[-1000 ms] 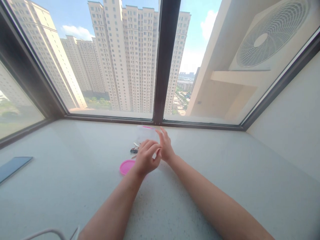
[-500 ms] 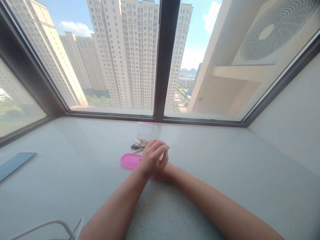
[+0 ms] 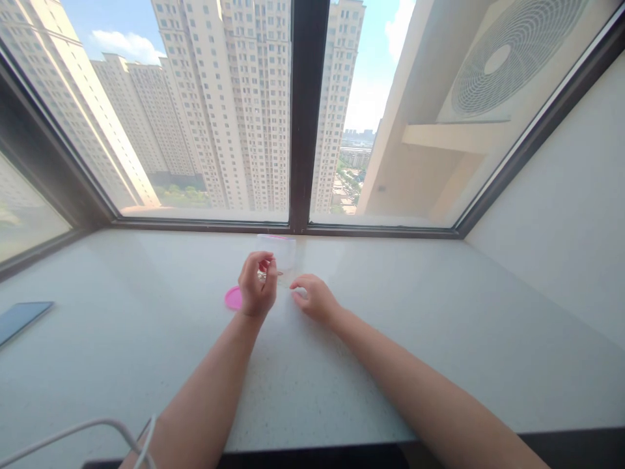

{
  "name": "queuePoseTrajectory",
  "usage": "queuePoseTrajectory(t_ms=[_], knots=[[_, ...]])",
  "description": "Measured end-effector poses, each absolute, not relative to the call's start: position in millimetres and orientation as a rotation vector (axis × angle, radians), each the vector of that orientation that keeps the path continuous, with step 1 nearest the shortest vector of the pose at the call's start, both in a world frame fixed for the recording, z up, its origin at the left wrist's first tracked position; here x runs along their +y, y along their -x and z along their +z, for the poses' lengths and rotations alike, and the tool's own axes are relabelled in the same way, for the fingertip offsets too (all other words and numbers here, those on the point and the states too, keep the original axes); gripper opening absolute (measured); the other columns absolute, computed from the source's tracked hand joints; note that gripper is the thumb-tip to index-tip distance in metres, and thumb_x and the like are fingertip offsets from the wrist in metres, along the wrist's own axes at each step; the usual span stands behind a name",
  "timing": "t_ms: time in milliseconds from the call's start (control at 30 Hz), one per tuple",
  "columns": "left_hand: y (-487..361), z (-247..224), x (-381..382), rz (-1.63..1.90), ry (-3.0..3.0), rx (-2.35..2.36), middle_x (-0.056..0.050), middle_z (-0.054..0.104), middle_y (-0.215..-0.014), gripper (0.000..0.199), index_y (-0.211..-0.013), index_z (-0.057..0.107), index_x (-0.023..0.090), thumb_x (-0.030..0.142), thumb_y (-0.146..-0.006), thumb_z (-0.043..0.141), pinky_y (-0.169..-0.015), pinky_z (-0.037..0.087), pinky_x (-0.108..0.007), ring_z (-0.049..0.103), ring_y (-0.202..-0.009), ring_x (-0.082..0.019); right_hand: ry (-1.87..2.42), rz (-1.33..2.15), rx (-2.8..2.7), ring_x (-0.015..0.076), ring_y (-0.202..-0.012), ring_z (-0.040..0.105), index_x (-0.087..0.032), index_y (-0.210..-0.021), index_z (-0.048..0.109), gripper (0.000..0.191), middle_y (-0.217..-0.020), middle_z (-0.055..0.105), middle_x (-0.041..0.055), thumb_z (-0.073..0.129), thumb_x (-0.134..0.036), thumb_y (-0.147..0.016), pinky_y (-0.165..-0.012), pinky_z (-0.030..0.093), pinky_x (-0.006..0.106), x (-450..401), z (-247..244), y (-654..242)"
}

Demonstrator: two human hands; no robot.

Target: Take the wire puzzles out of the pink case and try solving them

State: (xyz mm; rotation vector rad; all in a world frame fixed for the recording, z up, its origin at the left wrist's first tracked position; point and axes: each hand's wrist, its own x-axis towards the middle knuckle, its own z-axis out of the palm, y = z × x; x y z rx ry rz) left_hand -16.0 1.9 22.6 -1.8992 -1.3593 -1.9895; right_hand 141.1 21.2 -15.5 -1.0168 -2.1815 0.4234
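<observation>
My left hand (image 3: 256, 288) is raised over the pink oval tray (image 3: 233, 298), covering most of it. Its fingers curl round to meet the thumb; whatever they may hold is too small to make out. Beyond it, small metal pieces (image 3: 279, 273) lie partly hidden at the near end of a clear plastic bag (image 3: 277, 245). To the right, my right hand (image 3: 316, 299) rests low over the white surface. Its fingers are bent, with a small gap between fingertips and thumb, and nothing shows in that gap.
A dark flat phone or tablet (image 3: 24, 319) lies at the far left of the white sill (image 3: 415, 326). A white cable (image 3: 88, 423) loops at the lower left beside my left forearm. The dark window frame (image 3: 385, 231) borders the back, and a white wall (image 3: 551, 176) stands right.
My hands were crossed, the left over the right. Now they are apart, with the left hand farther left, covering more of the pink tray. The view has shifted slightly.
</observation>
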Motion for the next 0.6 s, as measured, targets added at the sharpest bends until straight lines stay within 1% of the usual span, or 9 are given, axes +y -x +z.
queuePoseTrajectory(t_ms=[100,200,267,367,433,500,600], knots=[[19.2,21.0,5.5,-2.06,1.95,-1.479,-0.001,0.059,-0.076,0.012,-0.092,0.056,0.018,0.023,-0.084,0.049,-0.066,0.046,-0.026,0.056,-0.066,-0.013,1.195,0.624,-2.018,0.0165,-0.067,0.058,-0.017,-0.072,0.067,0.012,-0.07,0.066,0.0043,0.055,-0.019,-0.073,-0.066,0.046,0.03,26.6,-17.9,-151.4],[17.9,17.1,6.0,-2.057,2.065,-1.644,0.003,0.056,-0.065,0.014,-0.092,0.055,0.019,0.027,-0.086,0.045,-0.058,0.042,-0.023,0.052,-0.057,-0.011,1.234,0.89,-1.806,0.0127,-0.056,0.054,-0.015,-0.066,0.065,0.016,-0.062,0.064,0.0025,0.055,-0.024,-0.074,-0.056,0.042,0.024,27.0,-19.8,-162.4],[14.3,13.3,5.2,-1.94,2.196,-1.738,0.004,0.053,-0.061,0.016,-0.088,0.056,0.018,0.029,-0.087,0.044,-0.055,0.039,-0.022,0.049,-0.053,-0.011,1.193,1.023,-1.682,0.0103,-0.049,0.051,-0.014,-0.065,0.064,0.017,-0.06,0.063,0.0019,0.056,-0.027,-0.073,-0.051,0.039,0.022,26.7,-19.2,-170.4],[6.7,6.4,4.7,-1.586,2.54,-1.737,0.005,0.048,-0.055,0.018,-0.079,0.058,0.018,0.031,-0.085,0.046,-0.053,0.035,-0.021,0.045,-0.052,-0.01,1.168,1.07,-1.552,0.0083,-0.041,0.045,-0.014,-0.063,0.063,0.018,-0.05,0.057,-0.0014,0.056,-0.028,-0.072,-0.045,0.035,0.02,29.2,-16.4,-177.9],[2.5,2.1,5.4,-1.448,2.691,-1.733,0.005,0.046,-0.053,0.019,-0.078,0.059,0.018,0.03,-0.085,0.046,-0.052,0.033,-0.021,0.042,-0.05,-0.01,1.17,1.081,-1.511,0.0081,-0.038,0.043,-0.014,-0.062,0.063,0.018,-0.043,0.051,-0.0035,0.056,-0.027,-0.071,-0.042,0.033,0.02,33.1,-15.0,-178.3],[0.2,-0.9,6.7,-1.336,2.807,-1.743,0.005,0.047,-0.054,0.018,-0.082,0.06,0.017,0.03,-0.084,0.047,-0.052,0.033,-0.021,0.041,-0.05,-0.01,1.17,1.085,-1.475,0.008,-0.037,0.043,-0.014,-0.061,0.062,0.017,-0.042,0.051,-0.0039,0.056,-0.027,-0.071,-0.041,0.033,0.02,37.4,-15.2,-175.8],[-0.1,-3.1,8.4,-1.251,2.907,-1.76,0.005,0.048,-0.055,0.019,-0.085,0.061,0.017,0.031,-0.084,0.048,-0.052,0.032,-0.021,0.042,-0.051,-0.01,1.17,1.075,-1.489,0.0075,-0.038,0.045,-0.014,-0.061,0.062,0.016,-0.048,0.056,-0.0028,0.056,-0.026,-0.07,-0.042,0.035,0.019,41.5,-18.2,-170.6]])
